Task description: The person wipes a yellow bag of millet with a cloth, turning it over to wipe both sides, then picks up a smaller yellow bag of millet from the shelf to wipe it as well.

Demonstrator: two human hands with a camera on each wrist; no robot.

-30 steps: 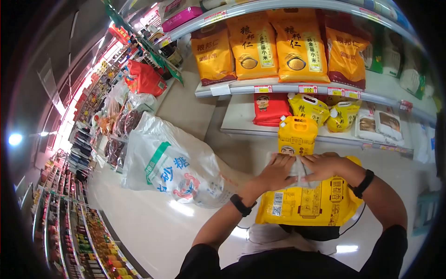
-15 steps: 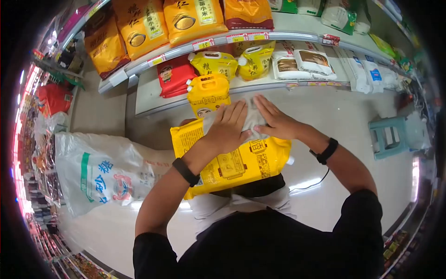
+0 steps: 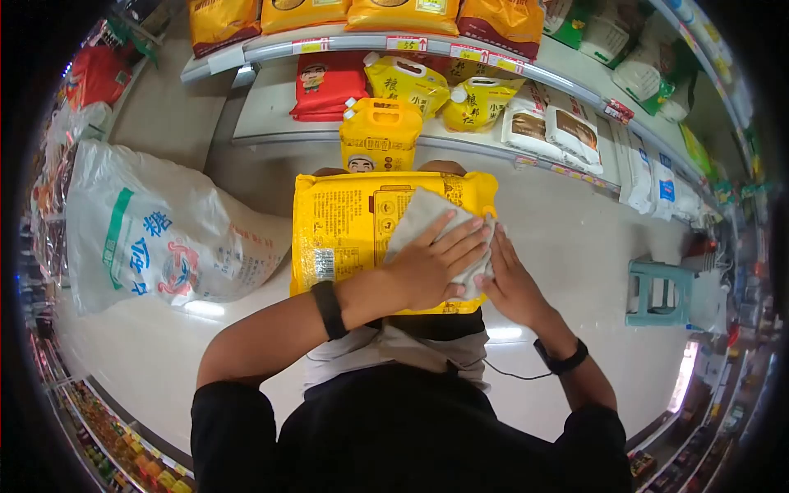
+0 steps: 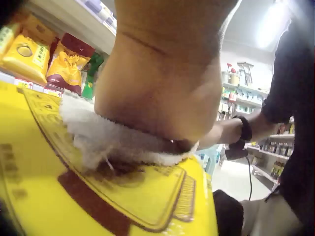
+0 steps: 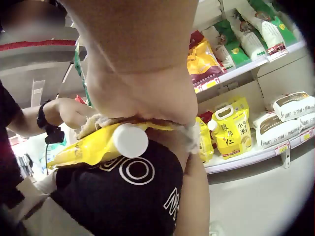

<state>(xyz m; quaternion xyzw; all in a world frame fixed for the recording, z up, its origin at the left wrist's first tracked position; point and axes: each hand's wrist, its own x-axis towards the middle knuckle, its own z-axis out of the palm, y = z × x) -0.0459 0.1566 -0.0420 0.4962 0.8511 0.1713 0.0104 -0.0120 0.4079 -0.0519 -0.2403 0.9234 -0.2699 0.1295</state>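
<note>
A yellow printed packaging bag (image 3: 333,218) lies across the person's lap in the head view. Its white spout cap (image 5: 132,140) shows in the right wrist view. Spread over the bag's right half is a light grey cloth (image 3: 415,215). The left hand (image 3: 434,264) lies on this cloth, fingers extended and pressing it against the bag. At the bag's right edge the right hand (image 3: 518,283) touches the cloth's border with straight fingers, its thumb near the left hand.
Another yellow spouted bag (image 3: 380,135) stands just beyond the lap, before a low shelf (image 3: 271,115) of millet and flour bags. A large white sugar sack (image 3: 205,214) leans at the left. A teal stool (image 3: 660,292) stands on the floor at the right.
Both hands have shifted with the cloth from the bag's far edge to its right part. The bag now lies squarer across the lap, and the head view has turned.
</note>
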